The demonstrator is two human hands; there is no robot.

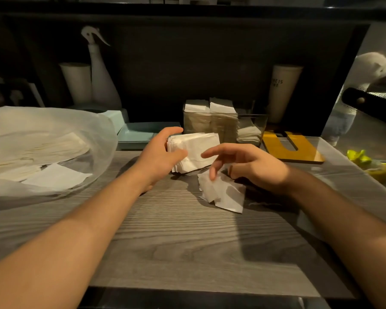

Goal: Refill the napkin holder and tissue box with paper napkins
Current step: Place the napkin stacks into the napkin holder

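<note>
Here the stack of napkins (193,150) is the centre of things: a thick white wad held just above the grey wood-grain table (187,241), gripped at its left edge by the left hand (159,152), thumb across the near face and fingers curled over the far edge. Directly behind it, almost touching its upper edge, stands the clear napkin holder (224,127), whose left part already carries two upright packs of napkins while the right part holds only a low pile. So the step in hand looks like squaring up one more bundle before loading it, and the holder seems partly filled. The right hand (243,166) hovers just right of the stack with fingers spread and relaxed, grasping nothing; its fingertips hang over a few loose napkins (223,192) lying fanned and crumpled on the table. The next move probably calls for the right hand to steady the bundle's free edge so both hands can tip it upright and slide it into the holder's emptier right side without the sheets splaying. Further out, on the left, a translucent plastic bag (54,130) holds the supply of flat napkins, and a pale blue tray (136,136) sits between the bag and the holder. I cannot make out a tissue box with certainty.
</note>
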